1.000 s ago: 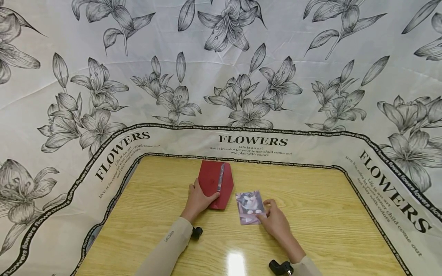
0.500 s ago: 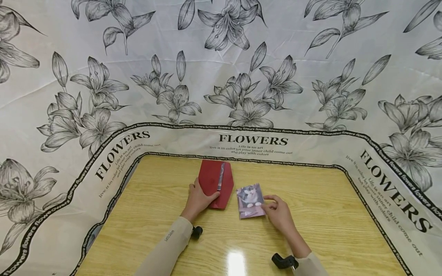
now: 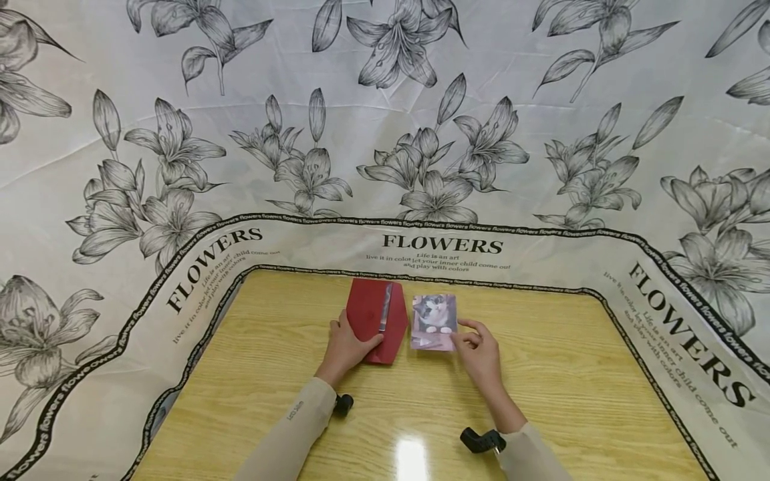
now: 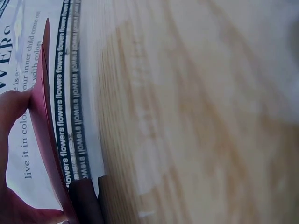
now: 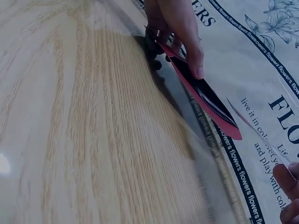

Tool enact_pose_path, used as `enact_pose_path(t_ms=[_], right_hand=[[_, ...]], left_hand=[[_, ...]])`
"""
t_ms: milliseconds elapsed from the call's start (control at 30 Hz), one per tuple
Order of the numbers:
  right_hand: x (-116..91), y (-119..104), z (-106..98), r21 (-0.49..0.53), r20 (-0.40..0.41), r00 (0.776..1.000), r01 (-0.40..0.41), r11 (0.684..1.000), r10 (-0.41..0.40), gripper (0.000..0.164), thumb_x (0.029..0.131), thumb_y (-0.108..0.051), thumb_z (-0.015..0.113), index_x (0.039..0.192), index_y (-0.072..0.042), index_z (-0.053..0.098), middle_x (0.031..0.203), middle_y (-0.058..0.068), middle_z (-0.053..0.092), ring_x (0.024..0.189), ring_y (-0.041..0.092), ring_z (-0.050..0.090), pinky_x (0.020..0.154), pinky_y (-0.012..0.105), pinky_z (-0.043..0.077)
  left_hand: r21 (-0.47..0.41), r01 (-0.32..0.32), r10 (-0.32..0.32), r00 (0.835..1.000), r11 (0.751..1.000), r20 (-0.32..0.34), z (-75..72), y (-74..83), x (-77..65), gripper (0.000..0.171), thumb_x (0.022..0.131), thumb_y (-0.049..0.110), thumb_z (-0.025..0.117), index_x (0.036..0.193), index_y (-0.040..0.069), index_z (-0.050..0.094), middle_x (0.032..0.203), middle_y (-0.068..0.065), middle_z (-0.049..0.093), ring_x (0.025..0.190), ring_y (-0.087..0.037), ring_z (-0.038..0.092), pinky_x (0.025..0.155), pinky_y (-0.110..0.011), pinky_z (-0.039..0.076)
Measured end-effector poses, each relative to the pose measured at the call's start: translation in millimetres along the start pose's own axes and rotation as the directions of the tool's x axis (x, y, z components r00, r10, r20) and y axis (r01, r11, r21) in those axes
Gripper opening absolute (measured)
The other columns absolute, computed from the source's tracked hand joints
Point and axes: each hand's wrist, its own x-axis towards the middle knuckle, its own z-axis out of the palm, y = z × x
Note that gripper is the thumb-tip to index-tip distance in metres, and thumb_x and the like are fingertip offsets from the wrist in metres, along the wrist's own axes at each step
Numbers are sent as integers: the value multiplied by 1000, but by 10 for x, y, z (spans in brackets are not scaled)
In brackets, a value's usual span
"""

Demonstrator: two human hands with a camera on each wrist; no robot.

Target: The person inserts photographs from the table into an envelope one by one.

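Note:
My left hand (image 3: 349,347) grips a red envelope (image 3: 365,310) by its near left part, thumb on the front face. The envelope's pointed flap is open toward the right, and a narrow grey strip (image 3: 386,308) shows along its mouth. In the right wrist view the mouth gapes a little, dark inside. To the right, my right hand (image 3: 479,354) pinches a photo card (image 3: 433,319) by its lower right corner. A grey-and-white cat is printed on the card. In the right wrist view the card (image 5: 256,125) appears nearly edge-on, apart from the envelope.
A light wood-grain table (image 3: 541,374) lies under both hands. A white cloth (image 3: 445,250) with lily drawings and the word FLOWERS surrounds its back and sides. Black wrist mounts (image 3: 481,439) sit at both cuffs.
My right hand has carried the cat photo card away from me, up level with the envelope, and its tilt has shifted slightly. The left hand and envelope have stayed in place.

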Motion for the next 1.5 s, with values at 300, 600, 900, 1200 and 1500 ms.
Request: enact_pose_path(t_ms=[300,600,900,1200,1500], right_hand=[[112,13,190,52,-9,1000,-2,999,3,33,98,-5,78,129,-1,71,79,15,76,53,6,49,51,21,38],[212,-9,414,69,-9,999,-53,996,54,34,97,-5,79,129,-2,71,83,14,78,57,10,57,53,21,41],[275,-31,638,57,-1,997,-71,996,71,33,97,-4,78,129,-1,70,85,16,78,59,9,56,55,22,40],[322,-10,810,35,7,995,-104,994,103,33,97,-5,79,129,-3,70,82,11,78,58,10,56,53,22,39],[327,-68,988,-8,15,994,-112,994,112,38,95,-5,77,131,2,67,86,15,78,62,5,57,59,21,43]], left_hand=[[1,13,-13,1000,1000,5,-4,23,-6,118,84,52,90,164,-5,25,133,-29,47,112,-40,61,100,-55,55],[9,18,-18,1000,1000,7,-6,14,-7,119,84,52,90,164,-6,24,136,-31,46,115,-41,60,103,-55,54],[8,22,-22,1000,1000,17,-3,11,-4,119,85,53,89,165,-6,23,139,-31,44,119,-42,60,105,-55,53],[9,19,-19,1000,1000,18,-2,3,1,119,85,53,88,166,-6,23,140,-32,45,121,-43,58,105,-55,52],[17,-1,1,1000,1000,8,7,-9,1,120,84,54,89,164,-8,24,137,-33,46,118,-43,60,103,-55,53]])
